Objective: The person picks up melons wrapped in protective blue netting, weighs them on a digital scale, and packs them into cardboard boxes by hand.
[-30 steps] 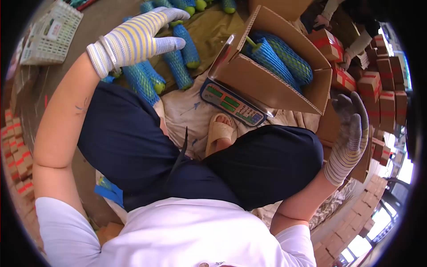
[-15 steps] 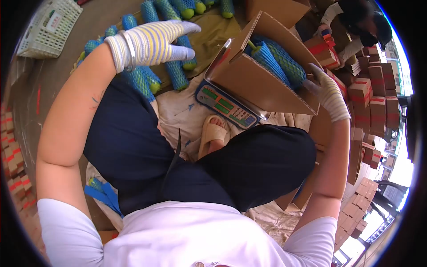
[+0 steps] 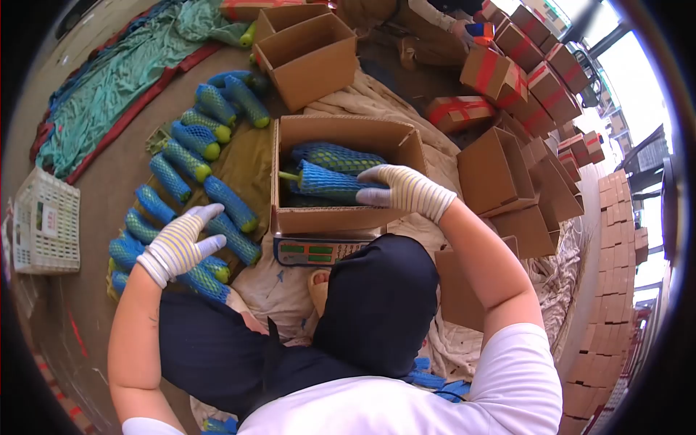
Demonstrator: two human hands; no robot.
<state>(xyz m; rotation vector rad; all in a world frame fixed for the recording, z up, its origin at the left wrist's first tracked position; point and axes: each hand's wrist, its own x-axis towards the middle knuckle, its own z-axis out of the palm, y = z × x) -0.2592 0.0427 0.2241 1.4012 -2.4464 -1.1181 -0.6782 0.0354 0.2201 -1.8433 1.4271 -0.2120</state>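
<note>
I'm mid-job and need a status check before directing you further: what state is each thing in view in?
Left hand: gloved, open, near netted produce on the floor
Right hand: gloved, reaching into weighed carton; grip unclear
Weighed carton: open, upright on scale, partly filled
Scale: display windows green, reading illegible
Netted produce on the floor: lying, sleeved in blue net
Teal cloth: crumpled
Red-taped carton: closed

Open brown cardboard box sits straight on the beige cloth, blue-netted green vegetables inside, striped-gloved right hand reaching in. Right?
No: the head view shows the open brown cardboard box on a blue-edged electronic scale with green displays, not straight on the beige cloth. The rest holds: blue-netted green vegetables inside, striped-gloved right hand reaching in.
</note>
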